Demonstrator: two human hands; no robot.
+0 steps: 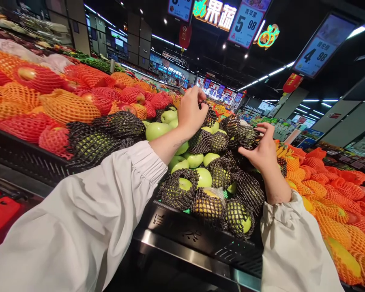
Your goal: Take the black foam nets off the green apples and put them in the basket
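SUPERMARKET FRUIT AISLE: Seen through the head camera I am monitoring remotely, a worker in white sleeves leans over a display. At far left, red and orange netted fruit [63,105] is heaped high. Next to it the left hand [191,111] reaches across the pile of green apples [182,162], its fingers closed in a pinch on the black foam net of the top netted apple [209,117], which sits at the back crest of the heap. Lower and to the right, the right hand [263,152] is half curled, thumb and fingertips laid on the net of a second netted apple [245,137]. I cannot tell whether it actually grips. Further right, orange netted fruit [331,190] fills the neighbouring bin, and the black crate rim [200,239] fronts the apples.

My judgement from the desk: the pile is loose and sloped, so the net is best handled with one hand steadying the fruit beneath. Pull gently along the apple, not sideways, or the bare neighbours may roll toward the rim.
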